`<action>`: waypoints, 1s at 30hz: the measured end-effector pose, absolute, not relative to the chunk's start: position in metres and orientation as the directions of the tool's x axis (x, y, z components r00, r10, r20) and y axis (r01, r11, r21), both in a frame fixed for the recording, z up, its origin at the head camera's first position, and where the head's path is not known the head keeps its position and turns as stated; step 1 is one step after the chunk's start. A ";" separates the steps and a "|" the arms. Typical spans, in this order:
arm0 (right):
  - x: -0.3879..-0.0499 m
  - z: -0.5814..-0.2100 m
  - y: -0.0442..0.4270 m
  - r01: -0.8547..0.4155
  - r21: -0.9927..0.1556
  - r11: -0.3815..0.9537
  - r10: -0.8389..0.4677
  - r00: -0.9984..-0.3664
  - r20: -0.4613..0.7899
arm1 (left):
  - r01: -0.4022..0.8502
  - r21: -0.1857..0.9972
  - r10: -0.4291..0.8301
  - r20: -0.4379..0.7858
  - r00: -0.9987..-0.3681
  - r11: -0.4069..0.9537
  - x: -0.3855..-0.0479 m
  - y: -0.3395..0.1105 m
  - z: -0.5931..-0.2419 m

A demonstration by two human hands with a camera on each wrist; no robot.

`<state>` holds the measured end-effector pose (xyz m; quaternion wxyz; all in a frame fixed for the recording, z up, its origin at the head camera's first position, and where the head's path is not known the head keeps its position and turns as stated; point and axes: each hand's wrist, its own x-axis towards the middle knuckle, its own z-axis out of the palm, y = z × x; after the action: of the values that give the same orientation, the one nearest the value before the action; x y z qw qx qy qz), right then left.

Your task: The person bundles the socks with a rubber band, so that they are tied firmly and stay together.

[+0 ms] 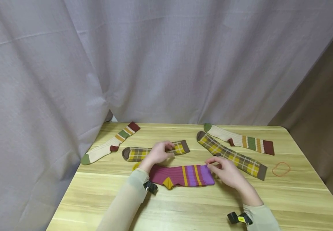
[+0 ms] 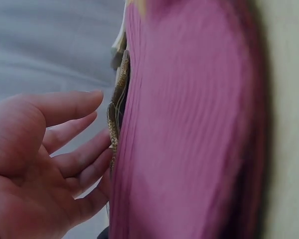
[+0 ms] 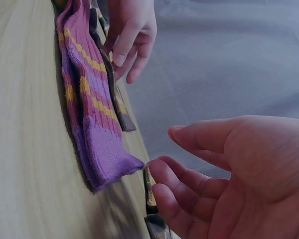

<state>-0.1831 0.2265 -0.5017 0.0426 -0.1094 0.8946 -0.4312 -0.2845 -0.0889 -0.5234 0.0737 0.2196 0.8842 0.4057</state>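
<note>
My right grip (image 1: 226, 170) is loosely spread, thumb apart from softly bent fingers, with nothing clasped; its fingertips are right at a corner of the purple cuff of a ribbed magenta knit sock (image 1: 182, 175), and I cannot tell whether they touch. That sock lies lengthwise in front of me, cuff to the right, with mustard-yellow bands and a mustard heel patch; at its edge I see two soft layers, one over the other. My left grip (image 1: 159, 153) is also parted and holds nothing, its fingers curving over a flat plaid sock in brown and yellow, crossed by thin pale lines (image 1: 138, 154), just beyond the magenta one; contact there is unclear to me. Past my right grip, a matching brown-and-yellow plaid sock (image 1: 232, 155) slants across, its solid brown cuff toward me. Behind it rests a ribbed cream sock with green toe, maroon heel and cuff and coloured bands (image 1: 238, 139); a similar cream sock (image 1: 101, 152) lies diagonally at far left. To the right is a thin, uneven orange loop (image 1: 282, 175). All sit on a smooth pale desk with streaked wood grain (image 1: 183, 210), backed by a softly folded grey woven curtain (image 1: 183, 64).
</note>
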 end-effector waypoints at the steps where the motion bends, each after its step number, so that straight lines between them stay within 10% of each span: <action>1: -0.183 -0.501 0.226 -0.160 -0.782 0.603 -0.232 -0.973 0.020 | 0.333 0.749 0.455 0.049 -0.889 0.572 -0.284 -0.087 -0.523; 19: -0.185 -0.505 0.226 -0.147 -0.788 0.598 -0.238 -0.971 0.001 | 0.334 0.833 0.481 0.095 -0.872 0.441 -0.273 -0.102 -0.525; 30: -0.220 -0.504 0.208 -0.216 -0.771 0.599 -0.314 -0.949 0.022 | 0.184 0.893 0.026 0.190 -0.981 0.410 -0.251 -0.203 -0.517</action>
<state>-0.2199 0.2078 -0.5036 0.0582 -0.1485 0.8923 -0.4223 -0.2507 -0.2029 -0.5170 -0.0732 0.0626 0.8364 0.5396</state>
